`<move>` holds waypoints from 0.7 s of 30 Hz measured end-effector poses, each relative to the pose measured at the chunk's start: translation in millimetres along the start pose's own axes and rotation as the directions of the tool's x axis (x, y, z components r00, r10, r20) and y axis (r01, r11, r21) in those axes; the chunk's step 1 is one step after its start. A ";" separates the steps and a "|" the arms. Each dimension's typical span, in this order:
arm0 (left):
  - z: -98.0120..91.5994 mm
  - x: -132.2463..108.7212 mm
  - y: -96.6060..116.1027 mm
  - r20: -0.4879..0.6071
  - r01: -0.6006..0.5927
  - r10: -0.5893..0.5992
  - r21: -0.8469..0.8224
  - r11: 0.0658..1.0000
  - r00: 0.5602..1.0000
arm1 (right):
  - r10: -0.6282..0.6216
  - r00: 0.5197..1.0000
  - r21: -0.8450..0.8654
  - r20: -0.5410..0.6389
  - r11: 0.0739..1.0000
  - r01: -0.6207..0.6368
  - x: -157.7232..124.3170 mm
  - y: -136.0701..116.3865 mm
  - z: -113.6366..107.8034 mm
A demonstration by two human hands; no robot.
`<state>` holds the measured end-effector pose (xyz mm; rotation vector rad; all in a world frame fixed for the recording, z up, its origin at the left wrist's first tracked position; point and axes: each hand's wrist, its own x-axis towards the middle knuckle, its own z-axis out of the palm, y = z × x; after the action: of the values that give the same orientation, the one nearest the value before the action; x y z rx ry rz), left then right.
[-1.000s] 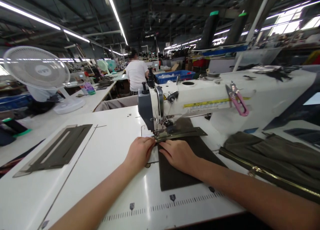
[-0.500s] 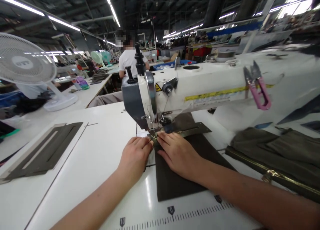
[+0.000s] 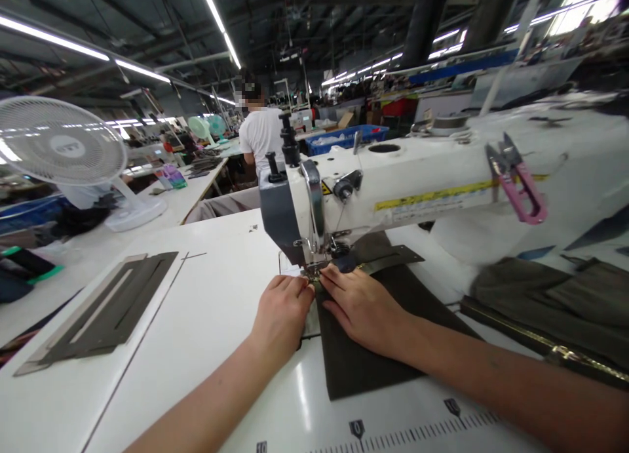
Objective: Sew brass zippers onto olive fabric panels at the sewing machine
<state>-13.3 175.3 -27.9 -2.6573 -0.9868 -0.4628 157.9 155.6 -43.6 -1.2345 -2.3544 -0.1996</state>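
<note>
A flat dark olive fabric panel lies under the head of a white sewing machine. A narrow olive strip with a glint of gold zipper teeth runs across it to the presser foot. My left hand is just left of the panel, its curled fingertips closed on the work right in front of the foot. My right hand rests over the panel, fingers together and gripping the strip close by the foot, thumb on the panel. The fabric under the fingertips is hidden.
Cut olive pieces lie stacked on the left tabletop. Right of the panel sits bunched olive fabric with a gold zipper. Pink thread snips hang on the machine arm. A white fan stands left; a person in white is beyond.
The camera view has shifted, so the scene sits slightly further right and lower. Both hands stay by the presser foot, and the panel shows little movement beneath it.
</note>
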 end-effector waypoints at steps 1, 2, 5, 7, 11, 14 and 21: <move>0.6 0.2 -0.7 -0.007 -0.002 0.002 -0.007 1.000 1.000 | 0.001 1.000 0.001 0.000 1.000 -0.001 0.3 0.3 0.3; 1.1 0.5 -1.4 -0.012 -0.005 0.005 -0.013 1.000 1.000 | 0.001 1.000 0.002 0.002 1.000 -0.001 0.5 0.6 0.5; 1.8 1.6 -3.7 -0.025 -0.020 0.019 -0.024 1.000 0.999 | -0.003 1.000 0.012 0.008 1.000 0.003 1.4 1.1 0.4; 1.9 2.2 -4.7 -0.032 -0.025 0.024 -0.021 0.999 0.999 | -0.004 1.000 0.013 0.015 1.000 0.004 1.9 1.1 -0.1; 1.4 2.8 -5.4 -0.034 -0.044 0.043 -0.014 0.999 0.998 | 0.010 0.999 0.010 0.035 1.000 -0.011 1.8 0.8 -1.0; 1.5 2.9 -6.1 -0.028 -0.040 0.040 -0.020 0.999 0.999 | 0.010 0.999 0.009 0.044 1.000 -0.010 1.9 0.9 -1.5; 1.6 2.7 -8.4 -0.005 -0.012 0.012 -0.055 0.998 1.000 | -0.005 0.999 0.020 0.046 1.000 0.004 4.6 2.4 -2.0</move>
<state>-16.7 183.6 -27.1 -2.7082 -0.9700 -0.5007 158.3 159.8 -39.8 -1.2370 -2.3926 -0.1503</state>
